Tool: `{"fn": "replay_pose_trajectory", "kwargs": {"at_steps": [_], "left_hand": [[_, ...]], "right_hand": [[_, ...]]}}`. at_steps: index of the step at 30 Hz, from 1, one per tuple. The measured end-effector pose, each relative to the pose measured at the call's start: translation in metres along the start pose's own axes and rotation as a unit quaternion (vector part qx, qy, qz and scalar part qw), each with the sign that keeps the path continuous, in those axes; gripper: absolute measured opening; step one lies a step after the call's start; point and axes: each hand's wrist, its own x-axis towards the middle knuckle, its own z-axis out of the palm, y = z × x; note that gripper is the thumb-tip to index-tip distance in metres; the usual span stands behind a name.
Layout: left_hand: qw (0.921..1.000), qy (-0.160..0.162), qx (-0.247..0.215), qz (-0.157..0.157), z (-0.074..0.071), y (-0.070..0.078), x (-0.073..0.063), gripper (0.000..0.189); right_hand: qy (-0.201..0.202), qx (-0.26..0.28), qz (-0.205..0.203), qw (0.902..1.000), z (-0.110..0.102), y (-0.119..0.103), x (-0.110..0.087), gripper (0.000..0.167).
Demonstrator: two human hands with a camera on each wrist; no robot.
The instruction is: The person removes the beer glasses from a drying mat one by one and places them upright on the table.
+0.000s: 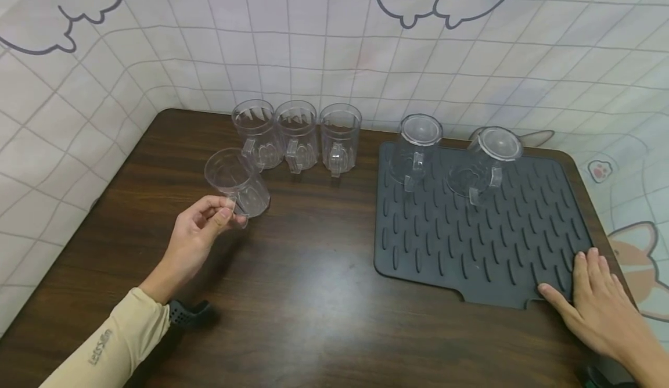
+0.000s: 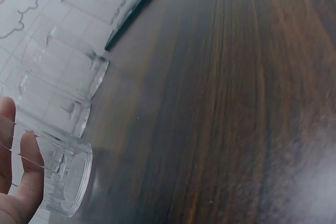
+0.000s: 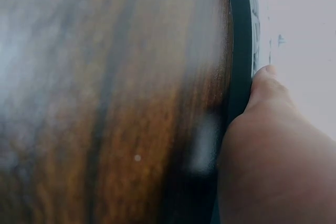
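Head view: left hand [image 1: 195,231], fingers pinching a tilted clear mug [image 1: 237,179] by its handle, just in front of three upright mugs [image 1: 297,135] on the desk [image 1: 313,318]. Two upside-down mugs [image 1: 418,150] stand on the dark ridged mat [image 1: 418,243]. Right hand [image 1: 601,301] flat at the mat's near right corner, fingers extended, grasping nothing. Left sleeve [image 1: 117,333] print reads "LetsSlim"; only this view shows it.

Left wrist view: held mug's thick base side-on, very near the desk; contact can't be told. Mat edge beyond.

Right wrist view: mat's edge thickness, thumb against it; other fingers hidden.
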Motion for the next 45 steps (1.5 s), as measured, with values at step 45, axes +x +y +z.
{"fn": "replay_pose_trajectory", "kwargs": {"at_steps": [45], "left_hand": [[0.9901,0.122,0.056,-0.042,-0.013,0.009,0.009,0.02]], "right_hand": [[0.011,-0.008,0.002,0.9999,0.0,-0.001,-0.001,0.094]]}}
